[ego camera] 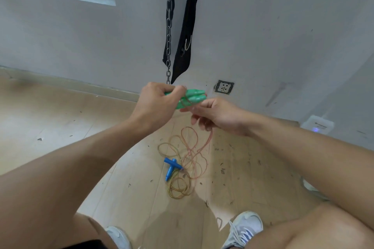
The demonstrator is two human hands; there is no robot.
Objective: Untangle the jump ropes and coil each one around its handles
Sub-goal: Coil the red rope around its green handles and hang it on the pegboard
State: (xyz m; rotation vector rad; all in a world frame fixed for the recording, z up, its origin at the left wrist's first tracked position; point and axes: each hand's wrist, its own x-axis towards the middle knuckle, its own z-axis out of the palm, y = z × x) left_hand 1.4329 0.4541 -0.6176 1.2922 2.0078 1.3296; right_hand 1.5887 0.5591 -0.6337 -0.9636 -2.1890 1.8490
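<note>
Nearest: two white sneakers point(245, 228) on the wooden floor point(60, 127), knees bent, person crouched over the work

On the floor beyond the feet: blue handles point(171, 167) lying crossed, their yellowish rope point(179, 187) loose in loops beside and below them. Not coiled; this rope looks untouched so far

Overlapping those loops: pinkish rope point(194, 151) in slack loops, one strand rising toward the right hand. Where the two ropes cross I cannot tell if they are knotted or only lying over each other

Held up above: green handles point(192, 96) side by side, gripped by the left hand point(155, 105), fingers curled round them. A few turns of pinkish rope already cross them

Right hand point(214, 116) pinches the rope just under the handles, feeding it

Judgement: first rope early in wrapping, most of its length still on the floor; second rope wholly left to do

Far: grey wall, hanging chain point(169, 26), black strap point(187, 26), wall socket point(224, 87)
</note>
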